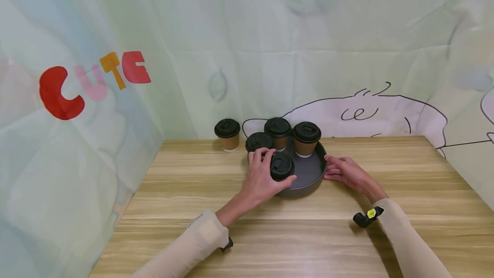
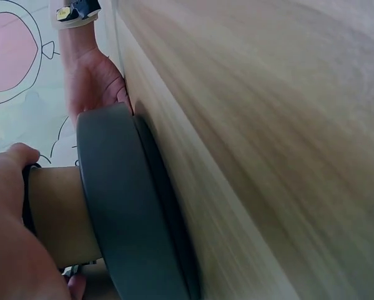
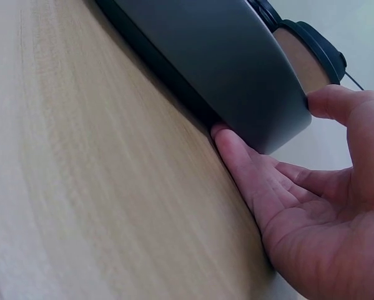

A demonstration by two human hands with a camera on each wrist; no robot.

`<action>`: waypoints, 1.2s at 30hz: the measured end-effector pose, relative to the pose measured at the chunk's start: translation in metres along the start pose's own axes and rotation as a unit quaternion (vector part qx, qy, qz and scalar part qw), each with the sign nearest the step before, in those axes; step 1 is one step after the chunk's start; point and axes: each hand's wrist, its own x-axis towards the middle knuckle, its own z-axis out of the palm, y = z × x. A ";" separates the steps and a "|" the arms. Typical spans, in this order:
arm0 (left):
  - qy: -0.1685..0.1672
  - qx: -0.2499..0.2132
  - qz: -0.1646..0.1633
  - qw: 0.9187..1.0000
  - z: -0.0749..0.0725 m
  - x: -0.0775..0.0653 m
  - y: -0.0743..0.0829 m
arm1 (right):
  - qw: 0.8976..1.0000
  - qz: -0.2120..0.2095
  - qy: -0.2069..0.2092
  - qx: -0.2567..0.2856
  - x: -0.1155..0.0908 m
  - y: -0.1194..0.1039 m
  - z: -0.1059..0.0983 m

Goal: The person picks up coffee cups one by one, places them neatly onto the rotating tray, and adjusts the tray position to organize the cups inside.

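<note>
A dark grey round pan (image 1: 302, 190) stands on the table with several lidded paper cups in it. My left hand (image 1: 262, 179) grips the front cup (image 1: 281, 165) around its black lid, thumb on the near side and fingers on the far side. In the left wrist view, that cup's brown sleeve (image 2: 62, 212) shows above the pan's rim. My right hand (image 1: 349, 173) holds the pan's right side. The right wrist view has the thumb (image 3: 330, 103) at the rim and a fingertip (image 3: 221, 131) by the bottom edge. Behind the left hand sits another cup (image 1: 259, 140), partly hidden.
Two more cups, a rear one (image 1: 278, 128) and a right one (image 1: 307, 134), stand upright in the pan. Outside it, to the left, one cup (image 1: 227, 134) stands on the wooden table (image 1: 185, 175). A printed curtain (image 1: 251, 55) hangs behind the table.
</note>
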 end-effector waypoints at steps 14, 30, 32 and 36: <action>0.000 0.081 0.013 0.997 -0.005 0.000 -0.001 | 1.000 0.000 0.008 -0.004 0.000 0.002 0.000; 0.143 -0.145 -0.062 0.977 -0.032 0.017 -0.040 | 1.000 -0.003 0.001 -0.003 -0.001 0.001 -0.001; 0.129 -0.163 -0.121 0.971 -0.036 0.020 -0.050 | 1.000 -0.003 0.000 -0.003 -0.001 0.001 -0.001; 0.040 -0.195 -0.242 0.950 -0.036 0.021 -0.067 | 1.000 -0.003 -0.001 -0.002 0.000 0.001 -0.002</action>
